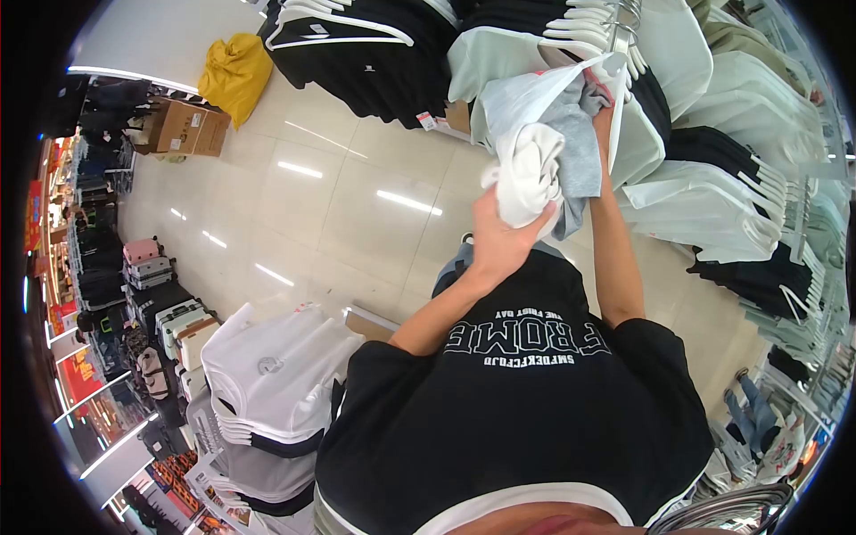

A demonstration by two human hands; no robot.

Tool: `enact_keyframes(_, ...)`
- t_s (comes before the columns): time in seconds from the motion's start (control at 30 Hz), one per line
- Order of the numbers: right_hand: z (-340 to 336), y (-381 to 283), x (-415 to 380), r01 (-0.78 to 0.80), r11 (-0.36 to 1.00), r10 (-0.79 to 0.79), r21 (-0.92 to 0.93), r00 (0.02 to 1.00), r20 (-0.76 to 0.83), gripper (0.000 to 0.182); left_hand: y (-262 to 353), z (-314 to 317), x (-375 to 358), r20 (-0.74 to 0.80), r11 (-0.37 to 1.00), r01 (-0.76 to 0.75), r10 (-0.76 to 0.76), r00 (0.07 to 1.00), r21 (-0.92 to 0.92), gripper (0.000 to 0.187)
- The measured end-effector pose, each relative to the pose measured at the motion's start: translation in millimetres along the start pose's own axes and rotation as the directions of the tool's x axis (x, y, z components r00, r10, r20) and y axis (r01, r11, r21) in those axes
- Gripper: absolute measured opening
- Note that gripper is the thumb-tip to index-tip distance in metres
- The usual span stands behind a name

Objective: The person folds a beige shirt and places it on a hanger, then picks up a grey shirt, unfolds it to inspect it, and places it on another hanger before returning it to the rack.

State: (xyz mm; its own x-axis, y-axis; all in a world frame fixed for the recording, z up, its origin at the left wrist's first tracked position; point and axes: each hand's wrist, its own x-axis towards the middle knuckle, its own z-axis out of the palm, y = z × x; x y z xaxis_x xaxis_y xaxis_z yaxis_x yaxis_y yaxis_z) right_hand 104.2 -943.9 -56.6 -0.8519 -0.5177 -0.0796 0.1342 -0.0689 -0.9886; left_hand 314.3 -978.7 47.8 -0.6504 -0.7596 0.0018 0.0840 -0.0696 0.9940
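Note:
My left hand (506,234) grips a bunched white cloth (530,169) in front of my body, its fingers closed round the lower part. Beside it hangs a light grey cloth (578,147). My right hand (606,114) is higher up and to the right, closed at the top of the grey cloth, next to the hanging clothes; its fingertips are partly hidden by fabric. A pale, thin sheet or garment (526,98) spreads just above the white cloth, close to the white hangers (584,31).
Black shirts (366,71) hang at the top, white shirts (704,209) at the right. More white shirts (272,361) hang at the lower left. A yellow bag (235,76), a cardboard box (192,129) and suitcases (150,259) stand farther left on the tiled floor (339,187).

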Motion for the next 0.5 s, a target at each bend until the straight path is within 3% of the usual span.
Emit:
enact_keyframes(0.1, -3, -9, -5, 0.015, 0.999, -0.016, -0.041, 1.000, -0.014, 0.058, 32, -18, -6, -0.088, 0.992, -0.105, 0.099, 0.991, -0.069, 0.038)
enact_keyframes(0.17, -7, -19, -9, 0.025, 0.995, -0.028, -0.097, 0.999, -0.028, 0.059, 25, -41, -10, -0.118, 0.977, -0.101, 0.080, 0.990, -0.188, 0.049)
enact_keyframes(0.27, -4, -38, -36, 0.129, 0.957, -0.155, -0.260, 0.985, -0.080, 0.059, 45, -57, -17, -0.175, 0.832, -0.110, 0.016, 0.984, -0.543, 0.057)
enact_keyframes(0.37, 14, -53, -75, 0.369, 0.847, -0.416, -0.383, 0.908, -0.044, 0.058, 49, -71, -19, -0.228, 0.726, -0.121, -0.051, 0.972, -0.677, 0.059)
enact_keyframes(0.43, 27, -56, -95, 0.521, 0.737, -0.569, -0.431, 0.822, 0.021, 0.056, 55, -69, -18, -0.275, 0.745, -0.172, -0.017, 0.961, -0.645, 0.059)
enact_keyframes(0.5, 32, -49, -92, 0.539, 0.592, -0.578, -0.599, 0.802, 0.151, 0.059, 54, -73, -20, -0.307, 0.726, -0.200, -0.016, 0.952, -0.658, 0.060)
